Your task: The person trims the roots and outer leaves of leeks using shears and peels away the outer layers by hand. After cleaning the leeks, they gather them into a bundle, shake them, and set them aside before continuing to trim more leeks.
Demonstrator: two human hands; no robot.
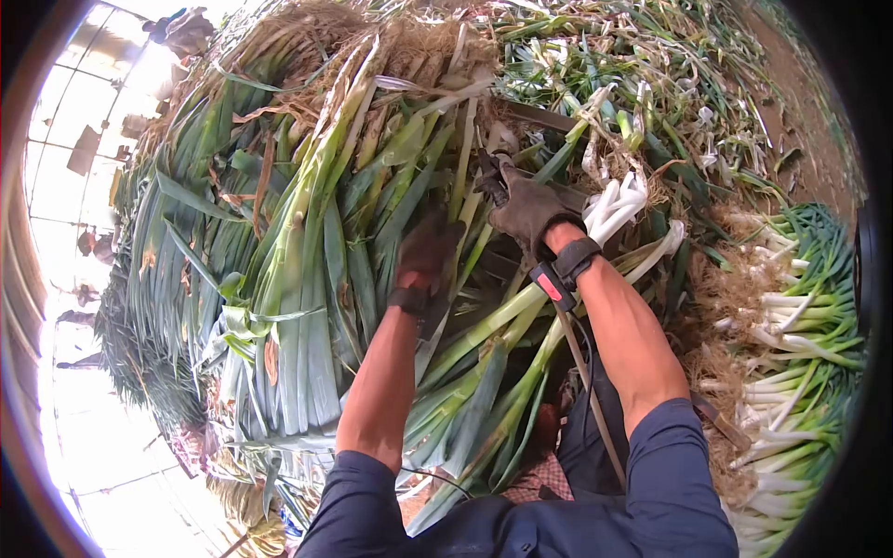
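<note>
My left hand [430, 244], in a dark glove, reaches into long green leek leaves [316, 307]. It is blurred and its fingers are hard to make out. Close by on the right is my gloved right hand [528, 203], its fingers closed around something dark and small near the fingertips that I cannot identify. A pale leek stalk [468, 153] runs between the two hands. White peeled leek stems [614, 209] lie just right of my right wrist. Several leeks [502, 325] slant across below my hands, passing under the right forearm.
A tall heap of untrimmed leeks [177, 242] rises on the left, dry roots [409, 46] at its top. Leaf scraps [670, 84] cover the ground at the back right. Cleaned leeks [791, 372] lie in a row at right. A thin stick [591, 400] stands by my right forearm.
</note>
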